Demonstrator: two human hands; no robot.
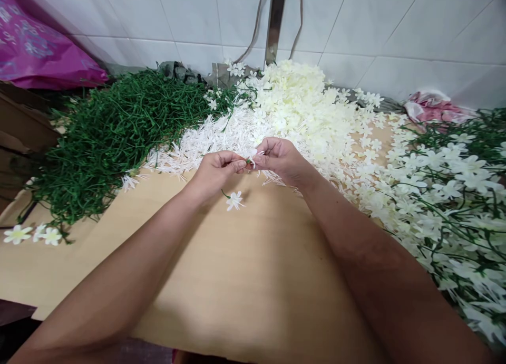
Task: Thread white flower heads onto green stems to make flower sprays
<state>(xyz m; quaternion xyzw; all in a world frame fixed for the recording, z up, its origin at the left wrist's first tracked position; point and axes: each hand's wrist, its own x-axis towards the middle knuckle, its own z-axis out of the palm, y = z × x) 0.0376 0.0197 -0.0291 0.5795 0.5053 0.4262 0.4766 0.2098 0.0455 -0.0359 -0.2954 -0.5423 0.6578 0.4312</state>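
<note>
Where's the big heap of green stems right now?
In the head view, the big heap of green stems spreads across the left side, beyond and left of the left hand, between the magenta bag and the white filaments.

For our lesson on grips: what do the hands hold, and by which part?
The left hand pinches a green piece, the right hand a white piece; exactly where each is gripped cannot be told.

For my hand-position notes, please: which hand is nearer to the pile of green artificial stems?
Left. The left hand is to the right of the green stem pile, apart from it; the right hand is farther right.
</note>
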